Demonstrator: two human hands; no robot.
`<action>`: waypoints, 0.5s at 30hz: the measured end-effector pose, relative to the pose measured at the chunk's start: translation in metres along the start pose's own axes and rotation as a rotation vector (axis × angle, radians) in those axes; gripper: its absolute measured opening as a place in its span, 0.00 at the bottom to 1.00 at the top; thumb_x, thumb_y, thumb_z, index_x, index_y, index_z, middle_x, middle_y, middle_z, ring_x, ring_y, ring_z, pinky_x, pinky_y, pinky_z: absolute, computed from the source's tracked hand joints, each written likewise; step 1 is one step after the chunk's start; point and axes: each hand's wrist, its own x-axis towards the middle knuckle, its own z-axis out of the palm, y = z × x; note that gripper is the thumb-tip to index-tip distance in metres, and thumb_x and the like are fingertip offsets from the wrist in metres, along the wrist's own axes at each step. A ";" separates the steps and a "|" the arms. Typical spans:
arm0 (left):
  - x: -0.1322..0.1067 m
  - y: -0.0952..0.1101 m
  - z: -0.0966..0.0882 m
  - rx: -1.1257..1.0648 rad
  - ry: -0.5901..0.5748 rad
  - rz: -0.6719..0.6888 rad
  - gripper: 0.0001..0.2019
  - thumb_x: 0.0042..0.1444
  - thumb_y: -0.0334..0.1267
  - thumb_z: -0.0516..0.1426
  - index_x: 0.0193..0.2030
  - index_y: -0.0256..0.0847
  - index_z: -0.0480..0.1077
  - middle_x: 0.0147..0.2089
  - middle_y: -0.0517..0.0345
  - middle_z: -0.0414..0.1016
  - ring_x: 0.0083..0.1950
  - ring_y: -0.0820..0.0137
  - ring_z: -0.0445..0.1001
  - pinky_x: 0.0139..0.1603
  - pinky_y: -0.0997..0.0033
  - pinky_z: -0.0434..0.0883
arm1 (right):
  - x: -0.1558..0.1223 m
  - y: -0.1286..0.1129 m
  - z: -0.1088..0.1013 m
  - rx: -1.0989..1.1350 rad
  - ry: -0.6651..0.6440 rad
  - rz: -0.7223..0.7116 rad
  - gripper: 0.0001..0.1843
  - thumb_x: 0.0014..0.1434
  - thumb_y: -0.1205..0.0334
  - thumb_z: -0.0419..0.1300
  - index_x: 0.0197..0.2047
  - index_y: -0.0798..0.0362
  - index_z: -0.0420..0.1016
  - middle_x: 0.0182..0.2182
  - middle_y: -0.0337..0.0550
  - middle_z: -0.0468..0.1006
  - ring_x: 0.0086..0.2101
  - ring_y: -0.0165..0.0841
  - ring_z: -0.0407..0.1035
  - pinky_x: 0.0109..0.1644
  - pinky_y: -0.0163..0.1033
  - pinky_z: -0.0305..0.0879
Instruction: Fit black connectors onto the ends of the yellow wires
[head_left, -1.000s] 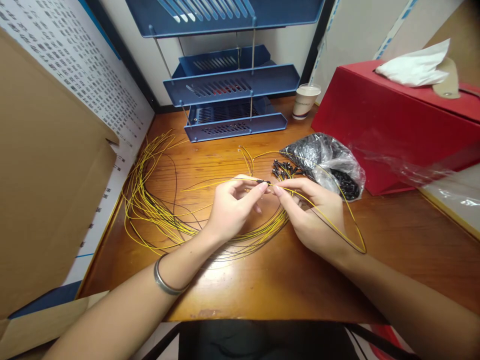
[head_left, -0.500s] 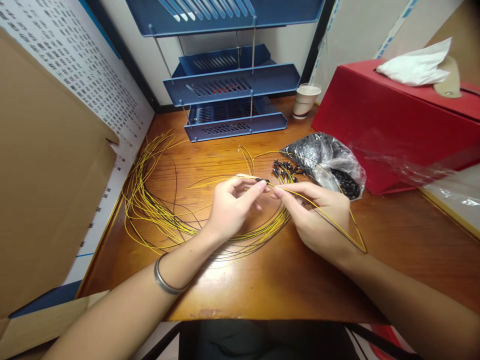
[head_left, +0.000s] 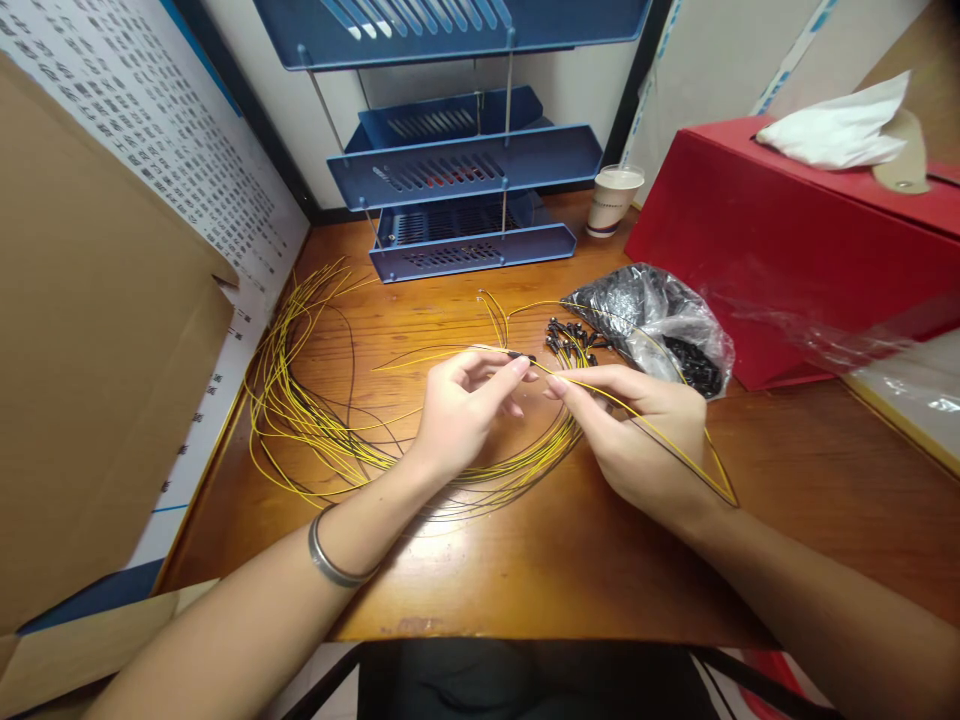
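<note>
Nothing here can be read: the white sheet (head_left: 161, 150) standing along the left of the desk is covered in rows of small dark printed characters, but they are too fine and blurred to make out. The paper cup (head_left: 613, 200) bears a dark band near its base with no legible lettering

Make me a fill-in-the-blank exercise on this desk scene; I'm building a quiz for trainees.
1. The left hand pinches a small ____ cap at a wire's end.
2. The right hand holds a ____ wire.
3. The plastic bag of black parts lies against a ____ box.
4. The paper cup stands right of the ____ trays.

Missing words: black; yellow; red; blue
</note>
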 end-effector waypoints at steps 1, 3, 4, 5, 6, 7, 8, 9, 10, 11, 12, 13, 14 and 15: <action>0.000 0.000 0.000 0.003 0.000 0.002 0.13 0.53 0.43 0.67 0.34 0.34 0.74 0.35 0.50 0.82 0.23 0.76 0.73 0.26 0.75 0.73 | 0.000 0.000 0.000 -0.005 0.001 -0.004 0.06 0.58 0.69 0.66 0.35 0.50 0.85 0.29 0.38 0.84 0.23 0.28 0.73 0.27 0.31 0.67; 0.000 0.000 -0.001 0.009 -0.002 0.017 0.13 0.53 0.43 0.67 0.35 0.34 0.75 0.35 0.51 0.82 0.23 0.76 0.73 0.26 0.76 0.73 | 0.000 0.000 -0.001 -0.017 0.005 -0.012 0.06 0.57 0.69 0.66 0.35 0.50 0.85 0.28 0.38 0.84 0.22 0.27 0.72 0.26 0.31 0.66; 0.000 -0.001 -0.001 0.011 -0.001 0.026 0.13 0.54 0.43 0.67 0.36 0.34 0.75 0.35 0.51 0.82 0.23 0.76 0.74 0.26 0.76 0.73 | 0.000 0.000 0.000 -0.023 0.009 -0.016 0.06 0.57 0.69 0.66 0.35 0.50 0.85 0.28 0.38 0.84 0.22 0.27 0.71 0.26 0.31 0.66; 0.000 -0.001 -0.002 0.008 0.004 0.032 0.13 0.54 0.44 0.66 0.37 0.34 0.75 0.35 0.52 0.82 0.23 0.77 0.74 0.26 0.77 0.72 | 0.000 0.001 0.000 -0.029 0.014 -0.019 0.06 0.57 0.69 0.66 0.35 0.50 0.85 0.28 0.38 0.84 0.22 0.27 0.71 0.26 0.32 0.65; 0.001 -0.002 -0.002 0.001 0.014 0.032 0.14 0.55 0.45 0.66 0.39 0.34 0.76 0.35 0.52 0.82 0.23 0.77 0.74 0.25 0.78 0.72 | 0.000 0.002 0.000 -0.036 0.018 -0.017 0.05 0.57 0.68 0.67 0.35 0.50 0.85 0.28 0.39 0.84 0.21 0.27 0.70 0.25 0.32 0.65; 0.002 -0.002 -0.003 -0.008 0.029 0.023 0.16 0.57 0.47 0.64 0.41 0.34 0.76 0.36 0.53 0.81 0.23 0.77 0.74 0.25 0.78 0.71 | 0.000 0.002 0.000 -0.041 0.020 -0.015 0.05 0.58 0.67 0.66 0.35 0.50 0.85 0.27 0.39 0.83 0.21 0.27 0.70 0.25 0.32 0.65; 0.003 -0.002 -0.003 -0.016 0.046 0.008 0.17 0.58 0.49 0.63 0.43 0.35 0.76 0.36 0.52 0.81 0.22 0.77 0.74 0.24 0.78 0.70 | -0.001 0.003 0.000 -0.044 0.022 -0.011 0.05 0.58 0.66 0.66 0.35 0.50 0.85 0.27 0.39 0.83 0.21 0.28 0.69 0.25 0.33 0.64; 0.003 -0.002 -0.004 -0.020 0.061 -0.008 0.18 0.59 0.50 0.62 0.44 0.35 0.75 0.37 0.52 0.81 0.22 0.77 0.74 0.23 0.79 0.69 | -0.001 0.003 0.001 -0.045 0.022 -0.008 0.04 0.58 0.66 0.66 0.35 0.50 0.85 0.27 0.38 0.83 0.21 0.28 0.69 0.25 0.33 0.64; 0.004 -0.002 -0.004 -0.019 0.069 -0.018 0.18 0.60 0.51 0.61 0.44 0.35 0.75 0.37 0.52 0.81 0.21 0.78 0.74 0.22 0.79 0.69 | -0.001 0.003 0.001 -0.044 0.022 -0.004 0.04 0.58 0.65 0.66 0.35 0.49 0.85 0.26 0.38 0.83 0.20 0.28 0.69 0.24 0.33 0.64; 0.004 -0.002 -0.004 -0.013 0.065 -0.019 0.18 0.59 0.51 0.61 0.43 0.35 0.75 0.37 0.52 0.81 0.21 0.78 0.74 0.22 0.79 0.69 | -0.001 0.003 0.001 -0.041 0.023 -0.001 0.04 0.58 0.65 0.66 0.35 0.49 0.85 0.26 0.38 0.83 0.20 0.28 0.69 0.24 0.33 0.64; 0.003 -0.002 -0.004 -0.005 0.052 -0.012 0.17 0.58 0.50 0.62 0.42 0.35 0.75 0.36 0.52 0.81 0.21 0.78 0.73 0.23 0.78 0.70 | 0.000 0.003 0.001 -0.034 0.025 0.001 0.04 0.58 0.65 0.66 0.35 0.49 0.85 0.26 0.38 0.83 0.20 0.28 0.69 0.25 0.33 0.65; 0.003 -0.002 -0.003 0.001 0.032 -0.001 0.17 0.57 0.48 0.64 0.41 0.34 0.76 0.36 0.52 0.81 0.22 0.77 0.73 0.24 0.78 0.70 | 0.000 0.003 0.000 -0.026 0.027 0.001 0.04 0.58 0.66 0.66 0.35 0.50 0.85 0.27 0.38 0.83 0.21 0.28 0.70 0.25 0.33 0.66; 0.002 -0.002 -0.003 0.003 0.008 0.009 0.16 0.56 0.47 0.65 0.41 0.34 0.76 0.36 0.52 0.82 0.22 0.77 0.73 0.24 0.78 0.71 | 0.000 0.002 0.000 -0.019 0.024 0.003 0.05 0.58 0.66 0.66 0.35 0.50 0.85 0.28 0.38 0.84 0.21 0.28 0.71 0.26 0.33 0.67; 0.002 -0.002 -0.002 0.001 -0.013 0.012 0.15 0.55 0.46 0.65 0.40 0.34 0.76 0.36 0.51 0.82 0.22 0.77 0.74 0.24 0.78 0.71 | 0.000 0.002 0.000 -0.013 0.019 0.006 0.05 0.58 0.66 0.66 0.35 0.50 0.85 0.28 0.39 0.84 0.22 0.28 0.71 0.27 0.33 0.67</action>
